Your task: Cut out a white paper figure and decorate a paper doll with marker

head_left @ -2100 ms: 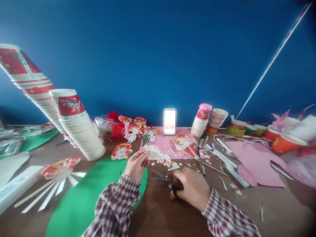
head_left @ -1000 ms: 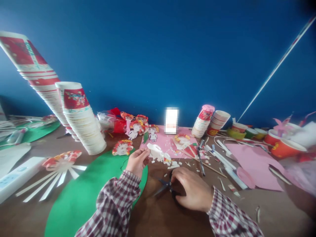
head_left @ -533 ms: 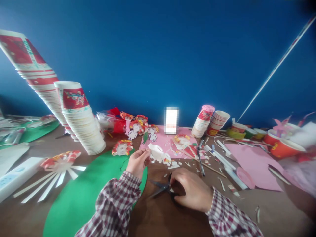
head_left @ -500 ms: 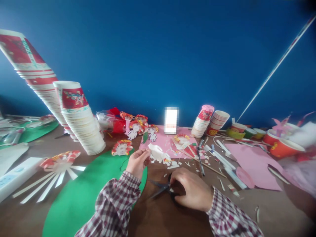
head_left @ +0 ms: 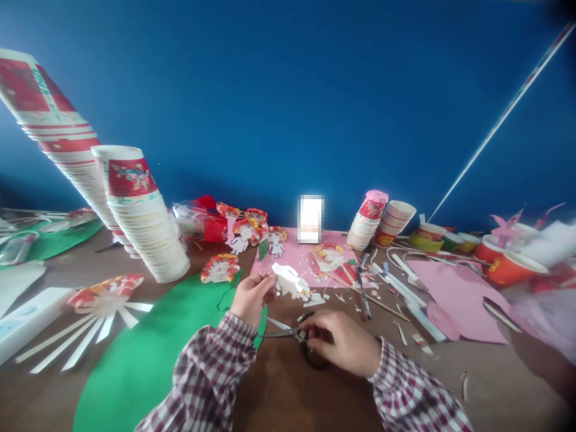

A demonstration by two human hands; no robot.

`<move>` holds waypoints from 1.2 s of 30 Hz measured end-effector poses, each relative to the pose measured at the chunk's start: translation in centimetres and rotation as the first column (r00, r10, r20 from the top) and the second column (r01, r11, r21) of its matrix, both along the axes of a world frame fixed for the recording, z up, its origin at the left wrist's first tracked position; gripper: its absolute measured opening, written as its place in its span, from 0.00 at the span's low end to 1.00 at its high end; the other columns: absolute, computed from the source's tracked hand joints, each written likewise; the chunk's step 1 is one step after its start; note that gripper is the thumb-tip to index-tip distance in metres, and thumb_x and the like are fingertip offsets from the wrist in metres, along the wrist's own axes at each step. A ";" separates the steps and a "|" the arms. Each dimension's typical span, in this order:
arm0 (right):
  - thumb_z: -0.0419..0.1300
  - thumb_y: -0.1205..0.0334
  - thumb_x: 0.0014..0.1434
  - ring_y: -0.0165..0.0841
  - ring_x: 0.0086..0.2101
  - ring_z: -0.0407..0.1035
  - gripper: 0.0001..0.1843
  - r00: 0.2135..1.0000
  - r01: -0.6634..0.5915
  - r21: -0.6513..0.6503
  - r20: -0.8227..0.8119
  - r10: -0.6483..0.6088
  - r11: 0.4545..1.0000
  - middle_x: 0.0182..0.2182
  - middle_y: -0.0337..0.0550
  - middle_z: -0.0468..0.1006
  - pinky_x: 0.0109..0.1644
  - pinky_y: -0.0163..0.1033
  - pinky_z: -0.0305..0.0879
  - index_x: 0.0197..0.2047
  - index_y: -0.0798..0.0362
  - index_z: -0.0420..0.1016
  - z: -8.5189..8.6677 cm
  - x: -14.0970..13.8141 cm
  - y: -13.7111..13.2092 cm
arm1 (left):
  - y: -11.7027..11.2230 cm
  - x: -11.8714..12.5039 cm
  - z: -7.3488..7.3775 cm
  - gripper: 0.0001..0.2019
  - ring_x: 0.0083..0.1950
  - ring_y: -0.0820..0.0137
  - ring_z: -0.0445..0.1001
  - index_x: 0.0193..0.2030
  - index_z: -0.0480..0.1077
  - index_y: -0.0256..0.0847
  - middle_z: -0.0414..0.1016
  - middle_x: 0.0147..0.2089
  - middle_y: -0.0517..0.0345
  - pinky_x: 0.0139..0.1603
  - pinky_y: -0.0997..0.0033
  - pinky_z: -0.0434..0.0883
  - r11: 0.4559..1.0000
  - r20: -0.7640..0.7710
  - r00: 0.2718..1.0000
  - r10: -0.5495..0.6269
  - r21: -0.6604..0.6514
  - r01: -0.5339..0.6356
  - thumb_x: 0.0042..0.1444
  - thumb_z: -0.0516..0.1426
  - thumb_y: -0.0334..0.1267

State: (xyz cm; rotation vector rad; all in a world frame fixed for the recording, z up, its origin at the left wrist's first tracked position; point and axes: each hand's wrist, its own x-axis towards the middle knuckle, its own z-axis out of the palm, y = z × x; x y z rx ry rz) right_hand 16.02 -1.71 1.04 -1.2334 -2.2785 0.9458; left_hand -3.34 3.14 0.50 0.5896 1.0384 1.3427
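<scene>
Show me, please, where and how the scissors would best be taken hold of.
Probably by the dark handle loops, coming from the right, where the right hand holds them: the scissors' spread blades point left, away from that hand.

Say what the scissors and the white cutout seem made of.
Scissors: blades apparently metal, given their grey sheen; handles probably plastic by their dark loops, finish unclear. White cutout: likely thin paper or card, seemingly matte, judging by its flat, cut outline.

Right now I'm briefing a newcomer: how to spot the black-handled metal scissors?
Find the large green rounded sheet. At its right edge, the right hand holds the scissors. Unlike the white paper scraps beyond, they have two spread, pointed blades.
</scene>
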 end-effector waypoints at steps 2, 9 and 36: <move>0.57 0.63 0.56 0.31 0.30 0.70 0.11 0.985 0.129 -0.006 -0.111 -0.129 0.992 0.30 0.41 0.76 0.35 0.34 0.64 0.42 0.53 0.75 -0.4 -0.4 0.1 | -0.1 0.2 -0.3 0.17 0.20 0.81 0.65 0.27 0.69 0.34 0.67 0.18 0.64 0.21 0.83 0.64 1.000 -0.021 0.999 -0.030 -0.003 0.030 0.33 0.68 0.40; 0.60 0.57 0.54 0.31 0.26 0.68 0.10 0.884 0.203 -0.148 -0.397 -0.246 0.968 0.26 0.41 0.75 0.29 0.33 0.64 0.34 0.56 0.73 -1.8 -1.3 0.6 | -1.3 1.8 -0.7 0.16 0.19 0.80 0.65 0.25 0.68 0.35 0.68 0.18 0.64 0.20 0.82 0.64 0.979 0.014 0.979 -0.202 -0.011 0.203 0.34 0.67 0.41; 0.58 0.59 0.51 0.24 0.18 0.56 0.11 0.638 0.335 -0.376 -0.584 -0.502 0.864 0.18 0.35 0.67 0.20 0.30 0.52 0.36 0.56 0.74 -0.9 -2.2 0.5 | -2.3 3.3 -1.3 0.15 0.25 0.77 0.71 0.31 0.69 0.35 0.74 0.28 0.57 0.26 0.79 0.68 0.941 0.058 0.939 -0.339 0.039 0.337 0.40 0.66 0.39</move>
